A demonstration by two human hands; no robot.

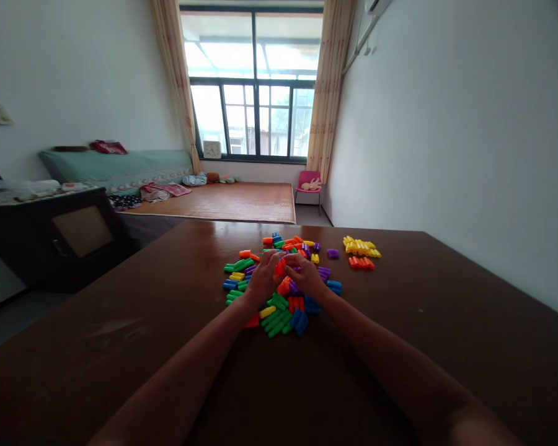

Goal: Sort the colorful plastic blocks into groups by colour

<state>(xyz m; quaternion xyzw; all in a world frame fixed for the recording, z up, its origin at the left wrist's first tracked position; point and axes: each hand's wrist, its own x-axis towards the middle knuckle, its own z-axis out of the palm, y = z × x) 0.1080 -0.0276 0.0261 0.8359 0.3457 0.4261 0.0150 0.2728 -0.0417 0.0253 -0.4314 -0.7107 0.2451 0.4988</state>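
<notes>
Both hands meet over a loose pile of coloured plastic building blocks in the middle of the table. An orange-red building block (279, 266) shows between them. My left hand (261, 277) is closed on it from the left, with fingers curled over the top. From the right, my right hand (305, 274) is closed around the same block, its fingertips close to those of the left. Green blocks (277, 321), blue blocks (300, 322) and a yellow block (267, 312) lie just in front of the hands. Purple blocks (324, 272) sit beside the right hand. The fingers partly hide the held block.
On the dark brown table (167, 347), joined yellow blocks (360, 246) and a row of orange blocks (361, 263) lie right of the pile. A single purple block (333, 253) sits between. Beyond are a bed (242, 201), a pink chair (309, 181) and a dark cabinet (41, 226).
</notes>
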